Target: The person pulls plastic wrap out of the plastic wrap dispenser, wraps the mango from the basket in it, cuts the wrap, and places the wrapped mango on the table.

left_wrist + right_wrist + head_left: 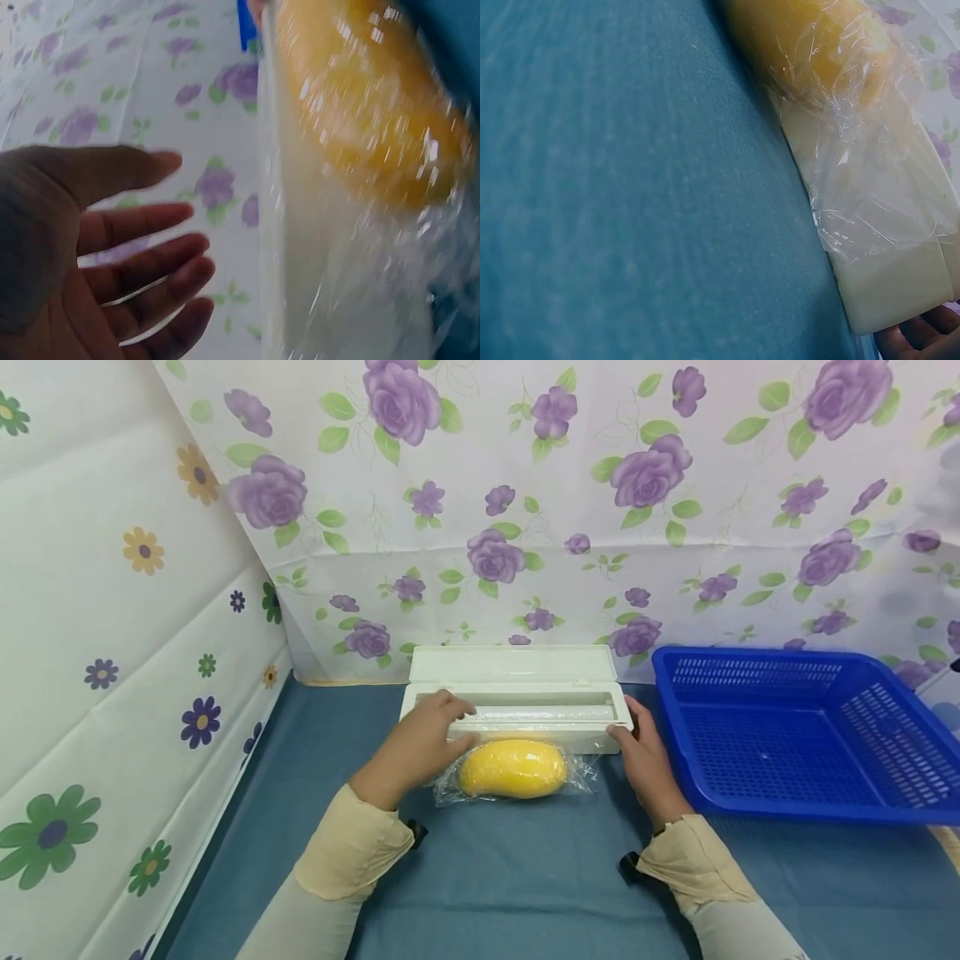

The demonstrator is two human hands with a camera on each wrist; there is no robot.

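Observation:
A white cling film box stands at the back of the table with its lid raised. Inside lies a roll of clear film. In front of the box, a yellow mango is wrapped in clear film, its loose ends spread to both sides. My left hand hovers over the box's left part with fingers apart; the left wrist view shows nothing between them. My right hand grips the box's right end, thumb at the front corner. In the right wrist view, only its fingertips show.
A blue plastic basket sits on the right, close beside my right hand. Blue-green cloth covers the table. Flowered white sheets hang behind the box and along the left side.

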